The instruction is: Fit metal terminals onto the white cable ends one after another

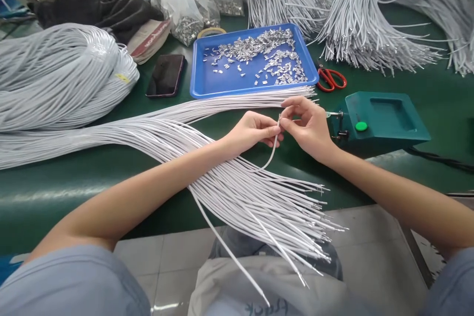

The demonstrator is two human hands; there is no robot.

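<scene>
A single white wire [274,147] stands out from the rest, pinched between the thumb and fingers of my left hand [252,131]. At its upper end my right hand [309,126] is closed, thumb and fingertips meeting at a small metal terminal [279,117], mostly hidden by the fingers. The wire curves down to a fanned bundle of white wires [255,197] lying under my left forearm, its tips hanging past the table edge. Behind my hands, a second bundle of white wires [222,103] runs along the blue tray [198,76], which holds many loose metal terminals [259,44].
Right of my right hand sits a green bench machine [385,121] with a green button. Red-handled scissors [331,80] lie by the tray, a phone [165,75] to its left. Coiled wires [62,74], bags of metal parts [187,15] and more wire bundles [370,24] surround the workspace.
</scene>
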